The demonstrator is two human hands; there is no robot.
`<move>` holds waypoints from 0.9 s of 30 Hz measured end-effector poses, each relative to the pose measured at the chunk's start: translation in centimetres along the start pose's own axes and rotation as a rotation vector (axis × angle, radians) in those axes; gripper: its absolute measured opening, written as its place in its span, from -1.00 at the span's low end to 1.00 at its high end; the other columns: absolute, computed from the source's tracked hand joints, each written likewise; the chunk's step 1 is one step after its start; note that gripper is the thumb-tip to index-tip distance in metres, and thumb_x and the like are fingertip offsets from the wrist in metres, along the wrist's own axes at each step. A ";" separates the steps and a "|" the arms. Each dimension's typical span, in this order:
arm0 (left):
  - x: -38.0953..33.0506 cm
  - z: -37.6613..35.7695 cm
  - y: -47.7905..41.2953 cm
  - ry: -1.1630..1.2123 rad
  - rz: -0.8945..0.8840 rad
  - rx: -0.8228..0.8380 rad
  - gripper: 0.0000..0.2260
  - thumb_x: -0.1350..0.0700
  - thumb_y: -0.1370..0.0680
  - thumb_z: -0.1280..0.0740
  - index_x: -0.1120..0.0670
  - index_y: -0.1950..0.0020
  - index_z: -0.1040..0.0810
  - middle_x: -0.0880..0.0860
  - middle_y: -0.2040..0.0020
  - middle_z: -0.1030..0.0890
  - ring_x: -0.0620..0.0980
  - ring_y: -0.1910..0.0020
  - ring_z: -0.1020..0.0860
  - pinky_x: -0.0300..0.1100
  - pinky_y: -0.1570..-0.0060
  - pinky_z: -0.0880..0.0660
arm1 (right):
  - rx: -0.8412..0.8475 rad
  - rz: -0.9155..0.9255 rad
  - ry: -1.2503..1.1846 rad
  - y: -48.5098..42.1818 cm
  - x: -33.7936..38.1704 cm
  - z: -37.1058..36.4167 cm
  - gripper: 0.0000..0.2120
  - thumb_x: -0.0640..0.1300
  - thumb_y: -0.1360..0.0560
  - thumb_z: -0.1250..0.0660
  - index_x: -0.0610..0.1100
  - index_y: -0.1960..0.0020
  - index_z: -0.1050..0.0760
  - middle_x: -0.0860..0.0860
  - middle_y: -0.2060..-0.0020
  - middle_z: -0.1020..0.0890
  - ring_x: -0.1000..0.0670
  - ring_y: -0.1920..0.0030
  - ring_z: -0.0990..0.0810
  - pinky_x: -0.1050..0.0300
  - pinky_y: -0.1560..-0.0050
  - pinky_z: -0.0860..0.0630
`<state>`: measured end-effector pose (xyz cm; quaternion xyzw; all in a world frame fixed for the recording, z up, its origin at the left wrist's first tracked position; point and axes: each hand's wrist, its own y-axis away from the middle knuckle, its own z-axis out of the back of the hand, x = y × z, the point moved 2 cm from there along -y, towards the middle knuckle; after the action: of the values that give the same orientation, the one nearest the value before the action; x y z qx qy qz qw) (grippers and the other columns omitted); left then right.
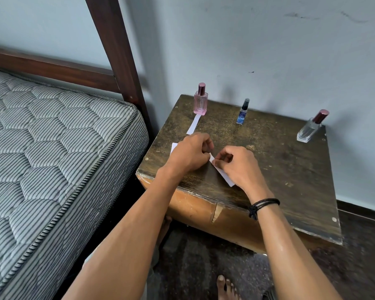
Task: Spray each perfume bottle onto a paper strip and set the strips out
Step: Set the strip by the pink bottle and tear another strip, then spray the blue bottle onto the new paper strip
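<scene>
- Table point(279, 169): dark wood, top worn, rough and matt; near edge chipped.
- Pink bottle point(200, 103), far left: glossy glass, shiny metallic cap.
- Clear bottle point(310, 129), far right: glossy glass, shiny maroon cap.
- Near paper strip point(224, 175), far paper strip point(193, 124): smooth matt white paper.
- Mattress point(52, 137), left: quilted striped cloth.
- Bed frame point(117, 50): smooth dark wood.

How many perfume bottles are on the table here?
3: a pink bottle at the back left, a small blue bottle mid-back, a clear bottle back right. None seems hidden.
</scene>
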<state>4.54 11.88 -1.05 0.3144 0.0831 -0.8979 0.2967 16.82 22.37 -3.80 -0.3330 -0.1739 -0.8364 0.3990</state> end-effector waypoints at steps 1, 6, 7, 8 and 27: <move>0.1 0.1 -0.1 0.013 0.014 0.005 -0.83 0.27 -0.43 -0.39 0.02 0.08 -0.62 -0.09 0.16 -0.60 -0.06 0.12 -0.58 -0.07 0.03 -0.56 | 0.003 0.000 -0.008 -0.1 -0.1 0.0 -0.86 -0.05 -0.49 -0.55 0.07 0.20 -0.63 0.18 0.34 -0.59 0.19 0.29 -0.54 0.22 0.33 -0.35; 0.7 0.7 -0.5 0.139 0.084 0.042 -0.91 0.19 -0.47 -0.50 0.00 0.12 -0.71 -0.15 0.24 -0.62 -0.14 0.15 -0.58 -0.20 0.05 -0.52 | -0.118 -0.028 -0.251 -0.7 -0.7 1.0 -0.88 -0.05 -0.51 -0.53 0.11 0.18 -0.68 0.18 0.25 -0.69 0.16 0.16 -0.64 0.12 0.16 -0.55; 0.8 0.8 -0.5 0.181 0.094 0.030 -0.92 0.18 -0.48 -0.50 0.00 0.12 -0.72 -0.15 0.24 -0.63 -0.18 0.17 -0.58 -0.26 0.10 -0.49 | -0.187 -0.050 -0.317 -0.8 -0.9 1.4 -0.90 -0.07 -0.51 -0.52 0.11 0.16 -0.69 0.20 0.22 -0.70 0.14 0.13 -0.65 0.04 0.09 -0.62; 0.9 1.0 -0.5 0.224 0.106 0.017 -0.92 0.18 -0.49 -0.50 -0.01 0.13 -0.72 -0.15 0.24 -0.65 -0.23 0.20 -0.57 -0.30 0.15 -0.46 | -0.263 -0.077 -0.372 -1.1 -1.2 1.7 -0.91 -0.08 -0.51 -0.52 0.10 0.12 -0.69 0.21 0.19 -0.70 0.12 0.09 -0.66 -0.04 0.02 -0.65; 1.7 2.3 -0.4 0.249 0.100 -0.004 -0.87 0.13 -0.52 -0.46 -0.11 0.17 -0.66 -0.12 0.15 -0.65 -0.23 0.19 -0.53 -0.26 0.10 -0.42 | -0.479 -0.164 -0.340 -9.9 -1.7 1.9 -0.64 -0.02 -0.55 -0.50 -0.13 -0.29 -0.60 0.01 -0.11 -0.68 -0.01 -0.13 -0.65 0.19 -0.10 -0.48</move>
<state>2.01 10.57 -0.28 0.4265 0.1051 -0.8359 0.3292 10.62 30.54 -3.91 -0.5376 -0.0625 -0.8153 0.2057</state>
